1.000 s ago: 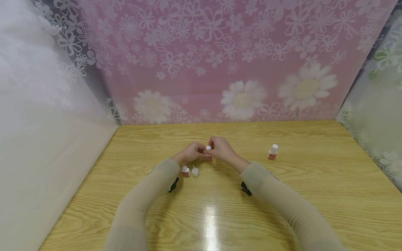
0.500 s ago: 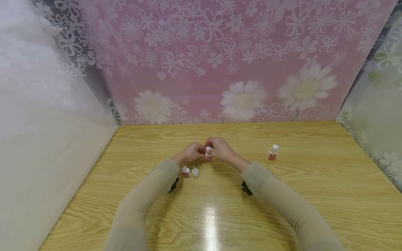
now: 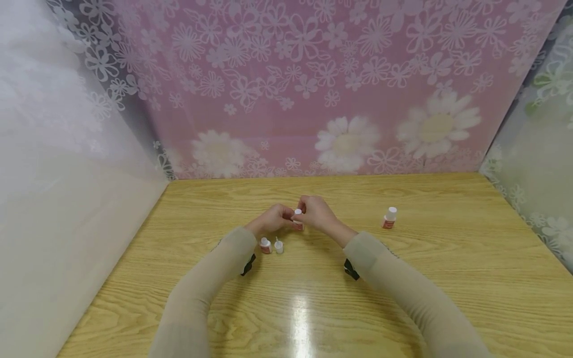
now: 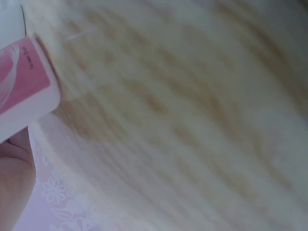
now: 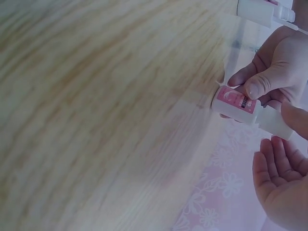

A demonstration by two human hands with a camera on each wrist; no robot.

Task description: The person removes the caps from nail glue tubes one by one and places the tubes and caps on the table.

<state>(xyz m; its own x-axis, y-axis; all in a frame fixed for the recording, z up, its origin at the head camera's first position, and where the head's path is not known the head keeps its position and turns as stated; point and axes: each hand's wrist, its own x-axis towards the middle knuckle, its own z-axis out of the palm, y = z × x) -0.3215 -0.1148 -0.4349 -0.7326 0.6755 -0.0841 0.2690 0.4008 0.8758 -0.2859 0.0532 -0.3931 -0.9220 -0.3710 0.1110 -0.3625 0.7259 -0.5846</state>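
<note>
My left hand [image 3: 278,218] grips the body of a small white bottle with a pink-red label [image 5: 236,103], thumb across the label in the right wrist view. On its white cap [image 5: 274,122] is the thumb of my right hand [image 3: 315,211], whose fingers curl close by at the far side. Just nearer to me stands a second, uncapped bottle [image 3: 266,246]. Beside it a loose white cap [image 3: 279,246] rests with a thin applicator stick pointing up. In the left wrist view, a pink-labelled bottle [image 4: 26,82] is cut off at the left edge.
A third bottle [image 3: 389,218], capped and upright, stands well to the right on the wood-grain table [image 3: 403,293]. Behind rises a pink flowered backdrop [image 3: 286,99]. Pale sheets close off the left [image 3: 80,174] and right sides.
My right fingers spread back toward the left around the cap, then drew in again with the thumb over it. My left hand and the other bottles have stayed put.
</note>
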